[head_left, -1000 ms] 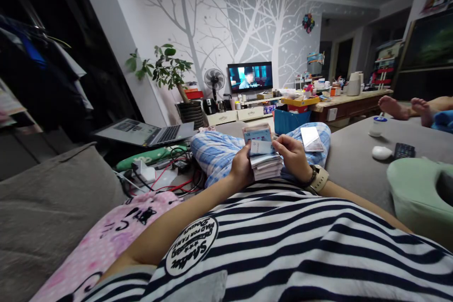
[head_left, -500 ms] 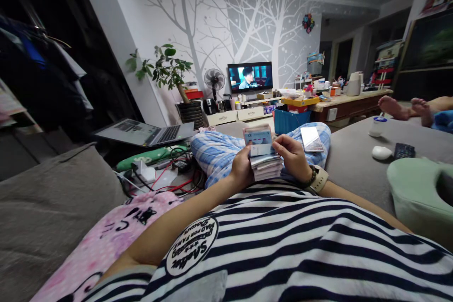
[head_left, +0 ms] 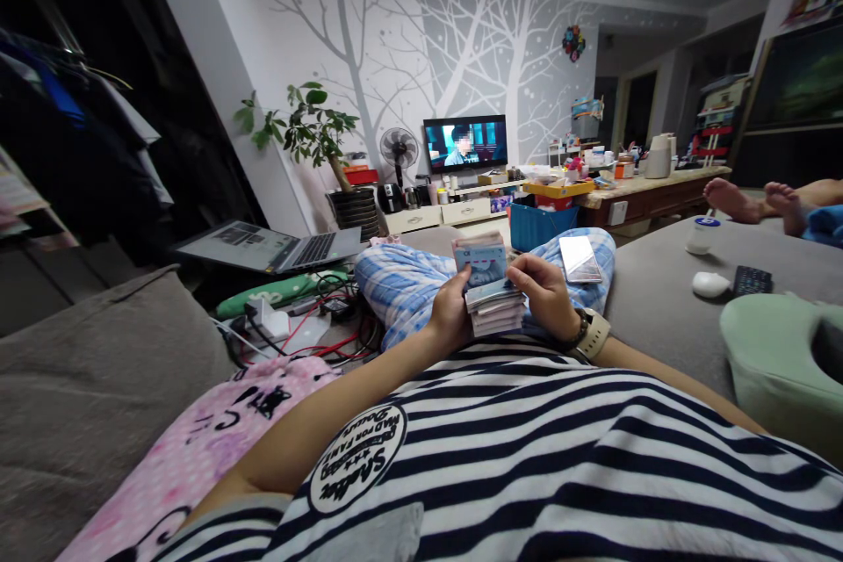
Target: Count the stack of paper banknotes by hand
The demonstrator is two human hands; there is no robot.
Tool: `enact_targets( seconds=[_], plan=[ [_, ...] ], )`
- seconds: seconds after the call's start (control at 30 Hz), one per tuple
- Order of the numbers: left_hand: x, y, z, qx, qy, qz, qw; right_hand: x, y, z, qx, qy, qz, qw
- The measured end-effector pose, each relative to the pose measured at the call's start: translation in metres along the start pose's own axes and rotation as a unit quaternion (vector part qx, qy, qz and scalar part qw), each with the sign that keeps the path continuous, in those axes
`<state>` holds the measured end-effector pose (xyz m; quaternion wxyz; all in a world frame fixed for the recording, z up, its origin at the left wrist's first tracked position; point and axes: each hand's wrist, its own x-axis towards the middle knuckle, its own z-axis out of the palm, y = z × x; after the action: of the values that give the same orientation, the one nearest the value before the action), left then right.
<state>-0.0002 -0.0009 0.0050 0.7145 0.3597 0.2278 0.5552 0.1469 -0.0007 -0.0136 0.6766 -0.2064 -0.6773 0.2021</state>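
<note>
Here's the left hand (head_left: 451,309) wrapped snugly round a folded wad of notes (head_left: 488,291), thumb on the blue face, and the right hand (head_left: 548,291), fingers curled in, pinches its right edge! The wad sits over the lap, between the checked knees. Beyond, a blue bin (head_left: 541,230) stands beside the bench (head_left: 691,185), a yellow tray (head_left: 559,189) above it, contents unclear. The dark pot (head_left: 356,215) holds a leafy plant (head_left: 316,127); a blue-lidded cup (head_left: 702,239) stands right.

A big plant (head_left: 320,127) stands near a fan (head_left: 399,149). A laptop (head_left: 270,248) sits open by a green pillow (head_left: 280,293).
</note>
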Motion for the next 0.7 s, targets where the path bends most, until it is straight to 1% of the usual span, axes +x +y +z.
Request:
enact_targets(
  seconds=[0.23,0.3,0.4,0.53,0.6,0.7],
  plan=[
    [-0.001,-0.001,0.0,-0.006,0.002,0.005,1.0,0.001,-0.003,0.0,0.007,-0.016,0.016,1.0],
    [-0.001,-0.002,-0.001,0.006,0.003,0.021,1.0,0.002,-0.003,0.001,0.014,-0.001,0.024,1.0],
    [-0.002,-0.002,-0.002,0.028,0.007,0.051,0.998,0.004,0.0,0.002,0.009,0.038,0.031,0.999],
    [-0.003,-0.002,-0.003,0.049,0.008,0.064,0.997,0.008,0.007,0.002,-0.001,0.078,0.063,0.995],
    [-0.003,-0.002,-0.004,0.054,0.005,0.064,0.996,0.009,0.009,0.002,0.006,0.081,0.083,0.993],
    [-0.002,-0.003,-0.005,0.054,0.004,0.062,0.997,0.01,0.01,0.001,0.012,0.059,0.09,0.994]
  ],
)
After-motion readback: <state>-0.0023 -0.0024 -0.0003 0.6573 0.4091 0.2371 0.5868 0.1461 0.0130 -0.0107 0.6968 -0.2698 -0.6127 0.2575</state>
